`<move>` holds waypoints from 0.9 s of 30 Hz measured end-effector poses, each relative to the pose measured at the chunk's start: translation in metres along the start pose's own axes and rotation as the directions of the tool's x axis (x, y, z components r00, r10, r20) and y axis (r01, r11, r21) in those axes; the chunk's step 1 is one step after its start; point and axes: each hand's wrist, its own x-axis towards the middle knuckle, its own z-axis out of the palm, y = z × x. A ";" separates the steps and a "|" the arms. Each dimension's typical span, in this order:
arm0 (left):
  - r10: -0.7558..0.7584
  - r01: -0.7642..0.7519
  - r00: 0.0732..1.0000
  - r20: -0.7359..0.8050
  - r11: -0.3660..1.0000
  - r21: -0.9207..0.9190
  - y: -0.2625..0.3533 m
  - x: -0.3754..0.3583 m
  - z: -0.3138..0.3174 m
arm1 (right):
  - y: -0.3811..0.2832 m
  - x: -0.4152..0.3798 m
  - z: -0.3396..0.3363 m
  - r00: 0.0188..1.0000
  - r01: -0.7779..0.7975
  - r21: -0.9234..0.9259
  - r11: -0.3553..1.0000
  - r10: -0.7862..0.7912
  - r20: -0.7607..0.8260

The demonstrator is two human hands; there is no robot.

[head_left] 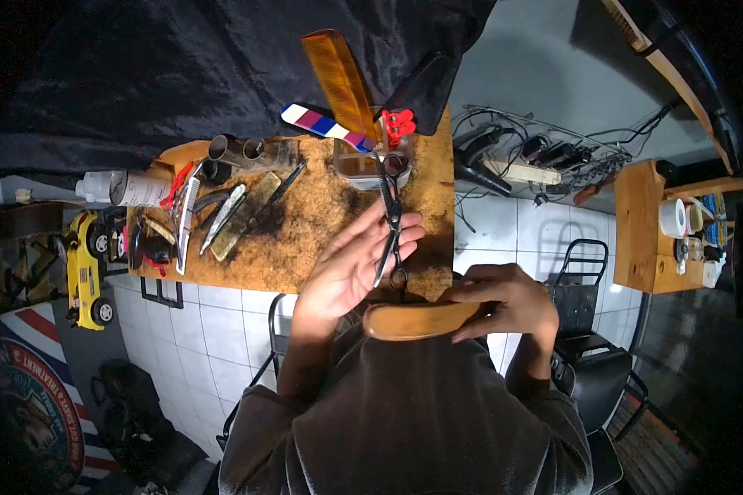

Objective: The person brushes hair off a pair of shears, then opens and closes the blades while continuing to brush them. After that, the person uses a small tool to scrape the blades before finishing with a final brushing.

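Note:
My left hand (351,262) is palm up with the fingers partly spread. It holds dark hair scissors (393,219) lying lengthwise across the fingers. In my right hand (510,304) is a curved wooden-backed brush (421,321), gripped at its right end close to my chest. Its bristle side faces the scissors, and the bristles are mostly hidden. Beyond the scissors stands a clear plastic box (357,165) with an amber comb (338,78), a striped nail file (322,125) and red clips (399,125) at it.
The worn wooden table (305,235) carries a straight razor (223,216), a silver comb (188,219) and several metal cups (225,150) on the left. Black cloth (182,74) covers the far side. A hair dryer (480,161) and cables are at right, with a black chair (594,371) behind.

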 end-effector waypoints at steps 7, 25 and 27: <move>0.088 -0.114 0.992 0.092 0.936 0.333 -0.013 0.000 -0.009 | 0.010 -0.008 -0.001 0.834 0.060 0.150 0.987 0.033 -0.551; 0.022 -0.058 0.996 0.081 0.874 0.482 -0.020 -0.004 0.000 | -0.001 0.010 0.000 0.618 -0.331 -0.253 0.909 0.006 -0.786; 0.004 -0.063 0.993 0.121 0.870 0.489 -0.021 -0.002 -0.004 | -0.002 0.004 -0.007 0.670 -0.263 -0.104 0.959 0.104 -0.735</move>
